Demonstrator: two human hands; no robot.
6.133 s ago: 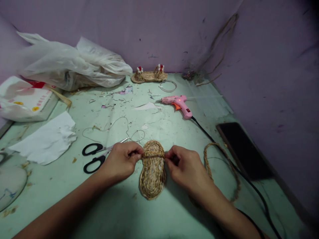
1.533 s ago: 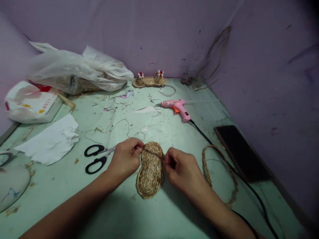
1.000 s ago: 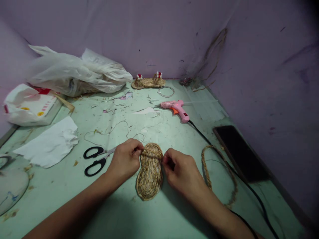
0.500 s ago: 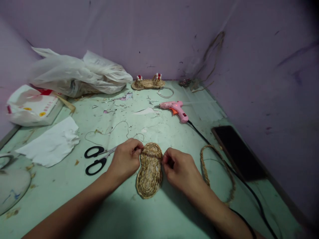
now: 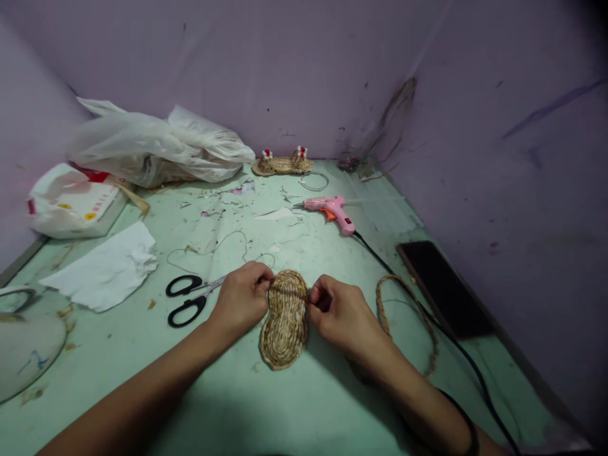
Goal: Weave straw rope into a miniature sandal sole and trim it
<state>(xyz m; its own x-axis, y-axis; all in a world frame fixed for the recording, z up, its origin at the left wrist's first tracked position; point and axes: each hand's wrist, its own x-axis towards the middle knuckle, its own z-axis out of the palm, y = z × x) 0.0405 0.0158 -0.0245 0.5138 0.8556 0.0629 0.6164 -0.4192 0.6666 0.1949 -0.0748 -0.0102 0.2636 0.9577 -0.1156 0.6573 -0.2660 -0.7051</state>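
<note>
A woven straw sole [image 5: 285,326], shaped like a small slipper, lies on the green table in front of me. A thin braided cord [image 5: 289,291] crosses its upper part from side to side. My left hand [image 5: 244,288] is closed in a pinch at the sole's upper left edge, where the cord's end seems to be. At the opposite edge, my right hand [image 5: 339,310] pinches the cord's other side; the fingertips partly hide it. Scissors [image 5: 190,301] with black handles lie beside my left hand. A loop of braided cord [image 5: 384,304] rests to the right of my right hand.
Further back lies a pink glue gun [image 5: 332,208], its black cable running down the right side past a phone [image 5: 446,288]. A small straw slipper [image 5: 284,165] with red and white beads stands by the wall. Left are a plastic bag [image 5: 161,145] and white paper [image 5: 107,269].
The view has shifted slightly. Both hands keep their pinches at the sole's two edges, and the cord across it stays in nearly the same place.
</note>
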